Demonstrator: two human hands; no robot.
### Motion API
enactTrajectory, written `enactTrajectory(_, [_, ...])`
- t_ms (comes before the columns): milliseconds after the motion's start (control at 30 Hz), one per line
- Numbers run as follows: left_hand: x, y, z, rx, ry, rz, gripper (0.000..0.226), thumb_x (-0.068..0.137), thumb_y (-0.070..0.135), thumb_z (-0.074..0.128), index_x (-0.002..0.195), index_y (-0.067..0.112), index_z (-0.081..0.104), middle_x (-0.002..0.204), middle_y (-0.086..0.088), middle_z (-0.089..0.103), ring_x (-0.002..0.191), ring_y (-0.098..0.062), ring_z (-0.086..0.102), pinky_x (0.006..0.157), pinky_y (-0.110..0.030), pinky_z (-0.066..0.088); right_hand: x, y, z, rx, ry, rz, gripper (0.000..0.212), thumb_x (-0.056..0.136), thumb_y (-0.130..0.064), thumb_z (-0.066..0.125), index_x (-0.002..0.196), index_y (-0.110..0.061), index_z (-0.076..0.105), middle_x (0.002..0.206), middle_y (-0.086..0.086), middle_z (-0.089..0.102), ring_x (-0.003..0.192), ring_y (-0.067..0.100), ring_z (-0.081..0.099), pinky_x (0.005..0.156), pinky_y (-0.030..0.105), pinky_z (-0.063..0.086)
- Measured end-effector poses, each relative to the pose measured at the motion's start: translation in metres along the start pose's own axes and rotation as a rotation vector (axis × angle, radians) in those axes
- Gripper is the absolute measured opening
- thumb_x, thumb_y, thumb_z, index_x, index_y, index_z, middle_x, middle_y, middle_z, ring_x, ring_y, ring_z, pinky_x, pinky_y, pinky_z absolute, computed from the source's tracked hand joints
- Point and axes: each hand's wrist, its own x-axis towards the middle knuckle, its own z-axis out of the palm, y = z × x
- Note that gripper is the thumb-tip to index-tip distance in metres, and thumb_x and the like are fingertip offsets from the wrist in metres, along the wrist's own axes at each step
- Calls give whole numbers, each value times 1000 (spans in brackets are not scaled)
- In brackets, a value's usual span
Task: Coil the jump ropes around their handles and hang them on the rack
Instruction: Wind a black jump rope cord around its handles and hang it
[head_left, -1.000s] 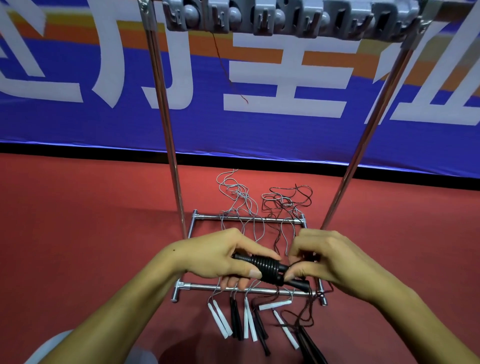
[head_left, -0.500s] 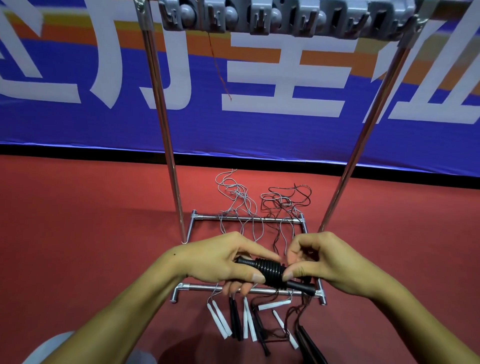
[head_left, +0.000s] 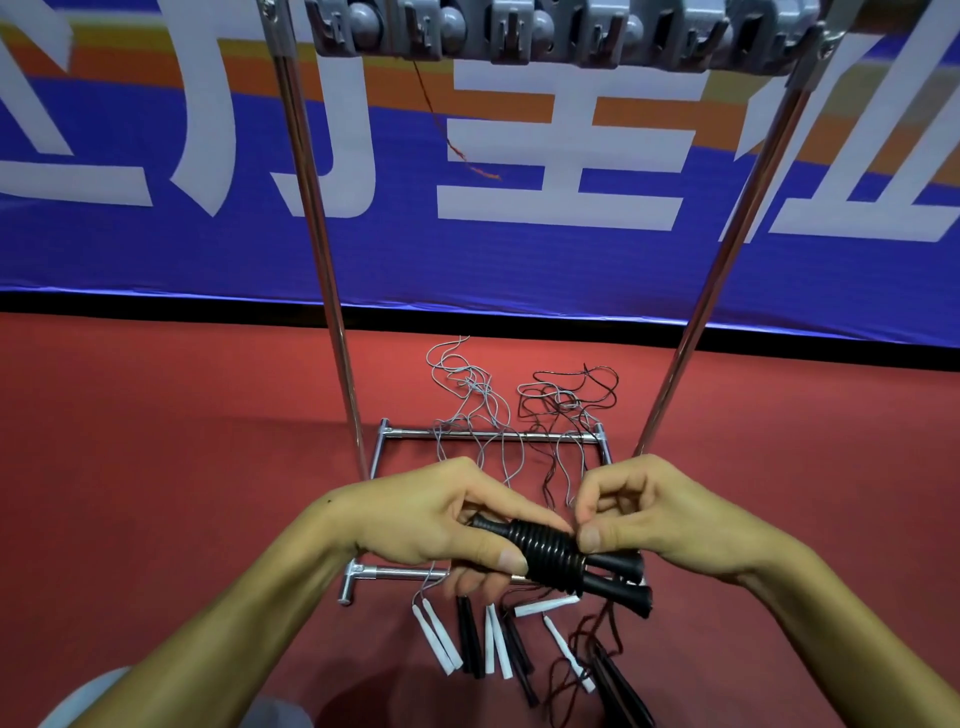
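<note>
My left hand (head_left: 441, 525) grips a pair of black jump-rope handles (head_left: 613, 574) held side by side, with black rope coiled (head_left: 545, 551) tightly round their middle. My right hand (head_left: 654, 514) pinches the rope at the right end of the coil with thumb and forefinger. The handles' flared ends stick out to the lower right. Above, the grey hook bar (head_left: 561, 31) of the metal rack spans the top of the view, with one thin dark rope (head_left: 441, 114) dangling from it.
On the red floor below my hands lie several loose white handles (head_left: 439, 639) and black handles (head_left: 470, 644), their thin ropes (head_left: 478, 395) tangled over the rack's base frame (head_left: 493, 435). Two slanted chrome posts (head_left: 317, 249) rise either side. A blue banner backs the scene.
My right hand rose from the lower end of the handles to the top right of the coil. The coiled handles shifted slightly right and tilted, their flared ends now exposed.
</note>
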Motion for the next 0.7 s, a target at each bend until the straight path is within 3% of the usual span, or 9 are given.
enactTrajectory(167, [-2,-2,0,-27,84,2,48,103,5,65,149,15,58,81,-14,73,62,-26,62,61,-31,57,4,5,5,205,180,50,29,76,-25,91,82,0,78,72,16,71,60,16,61,59,23,49])
enactTrajectory(267, [-1,-3,-1,-11,100,-12,37,103,8,66,140,11,60,83,-27,72,63,-31,63,61,-36,56,5,4,6,188,252,45,27,76,-24,84,81,2,79,75,21,72,63,20,64,61,26,51])
enactTrajectory(367, [-2,-3,-1,-18,99,1,41,103,8,65,143,14,56,85,-30,72,63,-32,63,61,-38,56,6,6,7,201,257,46,38,72,-31,90,82,4,78,77,22,72,65,23,64,64,28,52])
enactTrajectory(567, [-3,-1,2,-67,103,53,45,104,7,65,146,18,55,89,-31,72,66,-33,64,67,-42,57,8,8,10,489,113,58,28,70,-27,92,76,-9,71,62,5,61,51,11,56,52,20,49])
enactTrajectory(700, [-1,2,1,-124,123,125,32,103,1,63,135,5,59,86,-36,69,62,-30,65,60,-36,58,12,14,15,530,129,-4,59,63,-50,97,77,-7,59,63,6,41,53,12,35,49,22,39])
